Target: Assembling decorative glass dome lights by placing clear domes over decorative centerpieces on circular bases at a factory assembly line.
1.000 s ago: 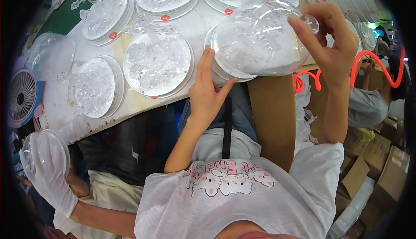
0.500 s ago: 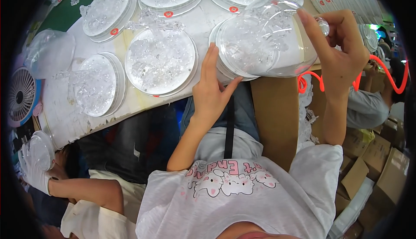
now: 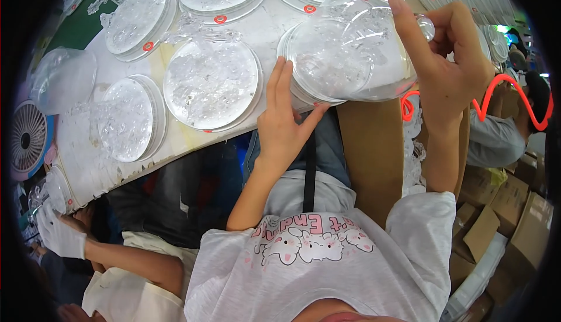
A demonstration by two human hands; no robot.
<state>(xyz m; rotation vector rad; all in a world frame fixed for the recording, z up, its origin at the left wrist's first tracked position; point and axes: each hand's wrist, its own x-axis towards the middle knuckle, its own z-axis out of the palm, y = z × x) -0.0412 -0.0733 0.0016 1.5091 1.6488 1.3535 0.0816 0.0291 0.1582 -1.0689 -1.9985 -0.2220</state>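
Note:
At the front edge of the table, my right hand (image 3: 447, 68) pinches the round knob of a clear plastic dome (image 3: 383, 82). The dome is tilted on its side, its open end over a round white base (image 3: 286, 47). Clear crystal-like bits fill the base's top; the piece standing on it is hard to make out through the dome. My left hand (image 3: 280, 123) has its fingers stretched out against the base's left rim and its thumb apart at the near edge. Just left lies a similar base (image 3: 210, 85) with clear crystal-like bits and an upright clear ornament (image 3: 204, 30).
More filled bases (image 3: 125, 120) stand left and along the back. A loose clear dome (image 3: 63, 79) and a blue fan (image 3: 29, 138) are at the far left. A co-worker's gloved hand (image 3: 58, 231) is below. A cardboard box (image 3: 371, 158) and red coiled hose (image 3: 511, 79) are at right.
My right hand and the dome have shifted slightly left and up in the picture. My left hand stays on the base. The co-worker's gloved hand has moved a little.

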